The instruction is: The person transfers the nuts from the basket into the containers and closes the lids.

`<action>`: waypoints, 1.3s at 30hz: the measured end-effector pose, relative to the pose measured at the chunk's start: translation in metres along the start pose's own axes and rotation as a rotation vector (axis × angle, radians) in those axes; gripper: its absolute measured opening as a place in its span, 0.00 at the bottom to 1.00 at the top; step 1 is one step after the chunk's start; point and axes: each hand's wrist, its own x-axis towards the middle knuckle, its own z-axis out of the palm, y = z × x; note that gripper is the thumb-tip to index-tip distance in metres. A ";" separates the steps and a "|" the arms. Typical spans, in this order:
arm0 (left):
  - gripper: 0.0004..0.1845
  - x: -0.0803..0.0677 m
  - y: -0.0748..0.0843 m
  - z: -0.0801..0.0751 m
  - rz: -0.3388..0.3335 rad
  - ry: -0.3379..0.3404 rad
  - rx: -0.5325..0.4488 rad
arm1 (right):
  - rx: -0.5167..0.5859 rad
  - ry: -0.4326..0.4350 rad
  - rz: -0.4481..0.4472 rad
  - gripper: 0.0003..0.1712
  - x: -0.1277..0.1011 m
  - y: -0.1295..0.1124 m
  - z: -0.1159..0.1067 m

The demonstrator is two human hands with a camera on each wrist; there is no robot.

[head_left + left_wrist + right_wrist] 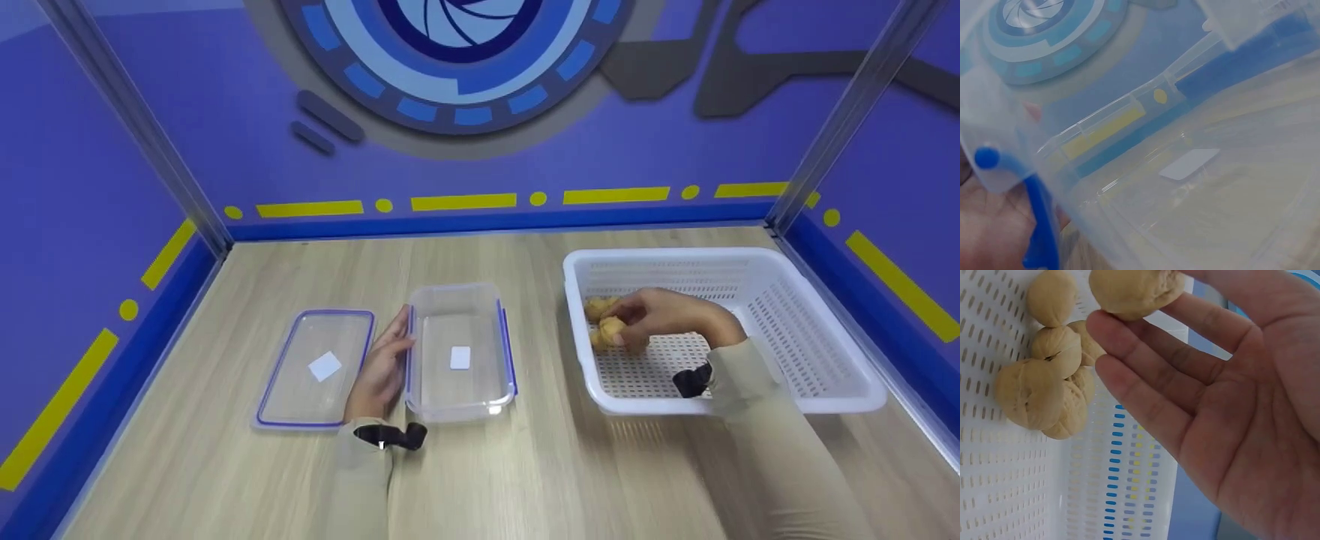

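My right hand (pixel 637 319) is inside the white basket (pixel 810 352) and pinches one tan walnut (pixel 611 330) at its fingertips. In the right wrist view that walnut (pixel 1134 289) sits lifted at the fingers' ends, above several more walnuts (pixel 1050 388) heaped in the basket's corner. My left hand (pixel 384 364) lies with straight fingers against the left wall of a clear, empty food container (pixel 459 390). Through that wall, the left wrist view shows the container's blue clip (pixel 1039 225) beside my palm (pixel 988 225).
The container's flat lid (pixel 319 367), blue-rimmed with a white sticker, lies on the wooden table (pixel 525 465) just left of my left hand. Purple walls close in the table at the back and on both sides.
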 end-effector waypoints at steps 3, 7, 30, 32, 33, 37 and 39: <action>0.35 0.000 0.001 0.000 -0.004 0.000 0.004 | -0.047 0.040 -0.023 0.29 -0.001 -0.003 0.000; 0.35 0.000 0.002 0.000 -0.012 -0.002 0.005 | -0.106 0.082 -0.062 0.28 -0.002 -0.008 -0.001; 0.36 -0.004 0.001 0.003 -0.046 -0.090 0.020 | -0.045 0.252 -0.167 0.27 0.015 -0.051 0.008; 0.36 -0.004 0.001 0.003 -0.049 -0.099 0.019 | -0.038 0.260 -0.166 0.27 0.018 -0.057 0.010; 0.36 -0.004 0.001 0.003 -0.049 -0.102 0.018 | -0.037 0.264 -0.167 0.27 0.020 -0.060 0.011; 0.36 -0.004 0.000 0.002 -0.046 -0.099 0.011 | -0.051 0.289 -0.169 0.27 0.027 -0.073 0.014; 0.36 -0.004 0.000 0.001 -0.047 -0.092 0.005 | -0.044 0.298 -0.163 0.28 0.031 -0.080 0.017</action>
